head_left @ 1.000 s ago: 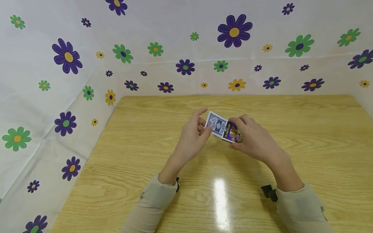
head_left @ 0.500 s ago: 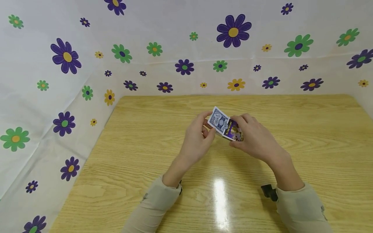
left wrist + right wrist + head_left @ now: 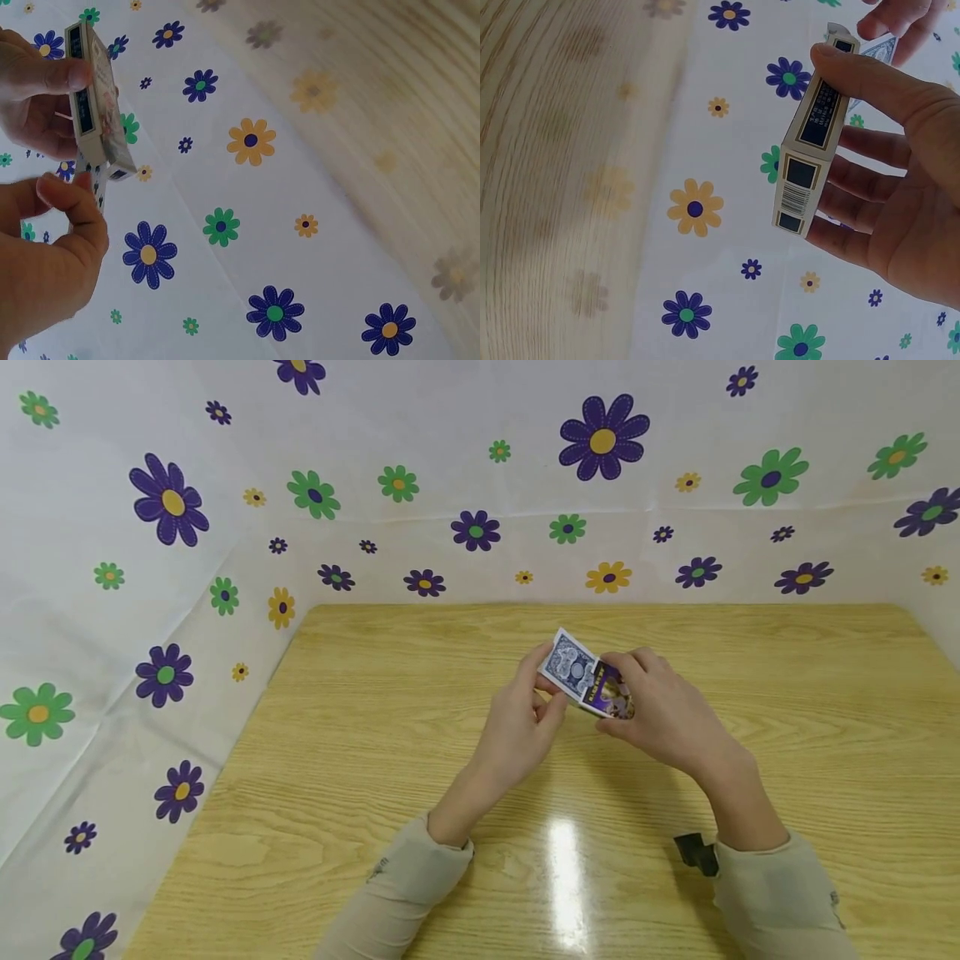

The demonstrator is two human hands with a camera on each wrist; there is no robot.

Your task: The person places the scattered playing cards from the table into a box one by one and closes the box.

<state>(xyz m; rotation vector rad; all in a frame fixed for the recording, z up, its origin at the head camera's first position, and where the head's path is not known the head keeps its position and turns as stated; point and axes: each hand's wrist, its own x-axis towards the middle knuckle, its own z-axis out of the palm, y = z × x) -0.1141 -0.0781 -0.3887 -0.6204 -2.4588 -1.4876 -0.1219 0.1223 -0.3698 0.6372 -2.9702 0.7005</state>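
Over the table, in the head view, my right hand (image 3: 671,718) grips a small card box (image 3: 609,689) with a purple and gold picture. Blue-backed playing cards (image 3: 568,667) stick out of its end toward the upper left. My left hand (image 3: 517,727) pinches the protruding cards at their left side, fingers curled. The left wrist view has the box (image 3: 105,90) edge-on with an end flap (image 3: 120,172) hanging loose. In the right wrist view, thumb and fingers clasp the box (image 3: 814,127), a barcode on its near end. How many cards protrude is unclear.
A wood-grain table (image 3: 360,743) lies under both hands. White cloth (image 3: 420,410) printed with purple, green and yellow flowers rises along its back and left sides. A black mount (image 3: 697,853) is strapped at the right wrist.
My left hand has shifted to the right and slightly upward along with the cards. The box now tilts more steeply, and the right hand has barely moved.
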